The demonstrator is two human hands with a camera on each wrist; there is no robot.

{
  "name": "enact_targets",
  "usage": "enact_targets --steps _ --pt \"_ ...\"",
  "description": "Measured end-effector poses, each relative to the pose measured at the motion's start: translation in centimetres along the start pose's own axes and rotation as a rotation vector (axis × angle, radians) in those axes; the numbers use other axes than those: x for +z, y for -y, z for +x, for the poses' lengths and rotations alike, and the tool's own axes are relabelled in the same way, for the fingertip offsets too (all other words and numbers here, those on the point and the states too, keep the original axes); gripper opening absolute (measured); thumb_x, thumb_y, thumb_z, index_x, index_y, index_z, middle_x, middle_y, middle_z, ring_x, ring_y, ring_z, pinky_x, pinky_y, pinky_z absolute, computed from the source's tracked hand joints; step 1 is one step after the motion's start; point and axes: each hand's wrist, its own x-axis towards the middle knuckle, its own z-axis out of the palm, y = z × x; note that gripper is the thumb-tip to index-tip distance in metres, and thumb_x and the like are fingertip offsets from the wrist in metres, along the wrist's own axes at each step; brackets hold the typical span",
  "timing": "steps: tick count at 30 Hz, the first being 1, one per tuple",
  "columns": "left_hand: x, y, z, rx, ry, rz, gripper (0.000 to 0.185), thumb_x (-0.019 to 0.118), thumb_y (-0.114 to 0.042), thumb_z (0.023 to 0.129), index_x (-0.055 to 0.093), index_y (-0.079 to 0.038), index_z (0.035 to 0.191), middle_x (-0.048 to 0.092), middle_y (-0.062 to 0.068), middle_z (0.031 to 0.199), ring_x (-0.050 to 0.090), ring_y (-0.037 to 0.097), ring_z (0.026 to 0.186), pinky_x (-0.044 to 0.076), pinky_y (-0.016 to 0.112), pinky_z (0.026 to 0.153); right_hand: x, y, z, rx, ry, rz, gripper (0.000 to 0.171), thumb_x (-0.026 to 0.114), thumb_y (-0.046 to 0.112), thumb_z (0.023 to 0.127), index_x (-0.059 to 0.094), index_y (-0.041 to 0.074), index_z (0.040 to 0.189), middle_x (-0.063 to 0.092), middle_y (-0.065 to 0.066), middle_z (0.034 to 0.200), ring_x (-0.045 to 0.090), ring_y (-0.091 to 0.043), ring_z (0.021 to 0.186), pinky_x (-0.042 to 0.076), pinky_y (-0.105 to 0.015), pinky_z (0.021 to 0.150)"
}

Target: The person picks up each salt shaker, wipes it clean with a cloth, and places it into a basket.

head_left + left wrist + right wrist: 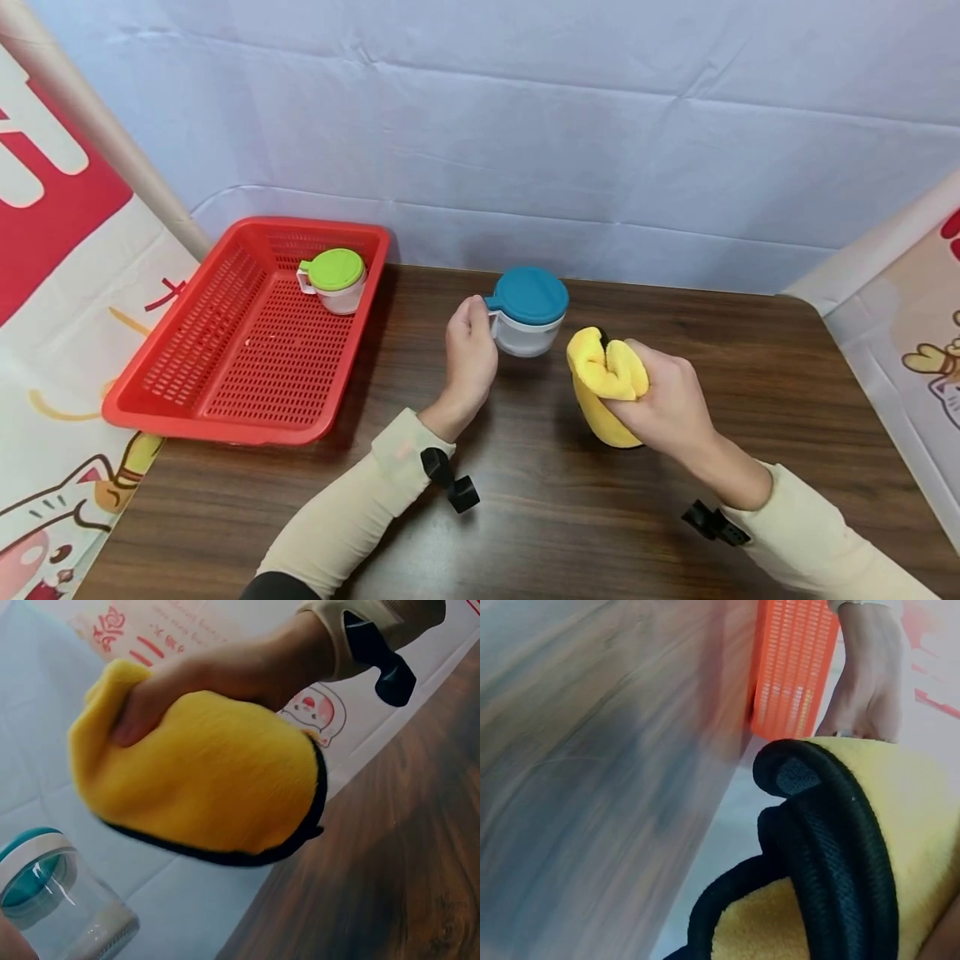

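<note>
My left hand (472, 350) grips the handle of a clear jar (527, 337) that has a blue lid (531, 295) and a white collar. In the left wrist view the glass of the jar (82, 919) shows at the lower left, tilted, with something pale near its base. To its right, my right hand (667, 408) holds a bunched yellow cloth (609, 417) with black edging. The cloth (202, 780) hangs in a loose fold from the fingers, apart from the jar. Up close in the right wrist view, the cloth's black border (840, 862) curls over and partly hides the left hand (866, 705).
At the left stands a red perforated basket (330, 417). Inside, near its back right corner, sits a smaller jar (343, 298) with a green lid (337, 269). A pale cloth backdrop (480, 150) rises behind the brown wooden table (525, 517).
</note>
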Motion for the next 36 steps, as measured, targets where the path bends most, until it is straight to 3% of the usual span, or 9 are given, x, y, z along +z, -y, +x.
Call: enact_targets --steps 6,11,18,26,29,31,34,36 --pt "0.4 -0.3 -0.6 -0.005 0.026 -0.011 0.039 0.037 -0.019 0.11 0.045 0.002 0.078 0.035 0.002 0.07 0.039 0.017 0.07 0.033 0.03 0.067 1.0 1.3 0.9 -0.072 -0.02 -0.02 0.022 0.077 0.009 0.072 0.055 0.014 0.073 0.038 0.01 0.061 0.036 -0.006 0.053 0.032 -0.023 0.048" --pt "0.7 -0.5 -1.1 0.011 0.039 -0.01 0.039 0.038 -0.02 0.11 0.044 -0.004 0.075 0.035 0.002 0.069 0.038 0.017 0.066 0.032 0.028 0.064 1.9 2.3 1.7 -0.106 -0.041 -0.036 0.02 0.076 0.01 0.073 0.057 0.013 0.073 0.039 0.007 0.061 0.037 -0.008 0.053 0.034 -0.026 0.048" --pt "1.0 -0.5 -1.8 0.05 0.082 0.019 0.04 0.036 -0.021 0.11 0.039 -0.01 0.072 0.033 0.002 0.068 0.035 0.016 0.063 0.031 0.027 0.063 2.9 3.1 2.4 -0.089 -0.057 -0.093 0.022 0.08 0.018 0.075 0.06 0.008 0.076 0.045 0.002 0.06 0.042 -0.01 0.052 0.038 -0.031 0.047" --pt "1.4 -0.8 -2.4 0.067 0.1 0.012 0.04 0.036 -0.021 0.109 0.04 -0.01 0.071 0.034 0.001 0.067 0.035 0.016 0.061 0.032 0.027 0.061 3.3 3.3 2.9 -0.095 -0.132 -0.241 0.032 0.074 0.029 0.077 0.052 0.007 0.07 0.042 -0.002 0.056 0.038 -0.016 0.045 0.034 -0.034 0.041" --pt "1.6 -0.8 -2.5 0.068 0.102 0.002 0.04 0.036 -0.02 0.109 0.041 -0.009 0.072 0.035 0.001 0.067 0.036 0.015 0.06 0.032 0.026 0.061 3.4 3.3 2.9 -0.093 -0.151 -0.264 0.035 0.075 0.031 0.076 0.056 0.003 0.085 0.049 -0.007 0.056 0.044 -0.021 0.043 0.039 -0.037 0.04" --pt "1.6 -0.8 -2.5 0.068 0.107 -0.004 0.039 0.036 -0.019 0.109 0.041 -0.009 0.072 0.035 0.001 0.067 0.037 0.015 0.061 0.033 0.026 0.061 3.5 3.3 2.8 -0.098 -0.162 -0.276 0.044 0.075 0.033 0.076 0.059 0.002 0.103 0.053 -0.009 0.056 0.047 -0.024 0.042 0.041 -0.039 0.04" --pt "1.6 -0.8 -2.5 0.063 0.117 -0.009 0.038 0.036 -0.019 0.109 0.042 -0.009 0.073 0.036 0.002 0.068 0.038 0.015 0.062 0.034 0.026 0.061 3.7 3.2 2.8 -0.132 -0.172 -0.288 0.061 0.074 0.034 0.078 0.059 0.007 0.13 0.052 -0.009 0.054 0.047 -0.024 0.042 0.041 -0.04 0.041" --pt "1.6 -0.7 -2.6 0.059 0.124 -0.01 0.038 0.035 -0.02 0.11 0.042 -0.008 0.074 0.037 0.002 0.069 0.039 0.015 0.062 0.035 0.026 0.061 3.8 3.3 2.8 -0.172 -0.171 -0.282 0.059 0.074 0.03 0.078 0.063 0.013 0.134 0.053 -0.008 0.055 0.048 -0.024 0.044 0.04 -0.04 0.042"
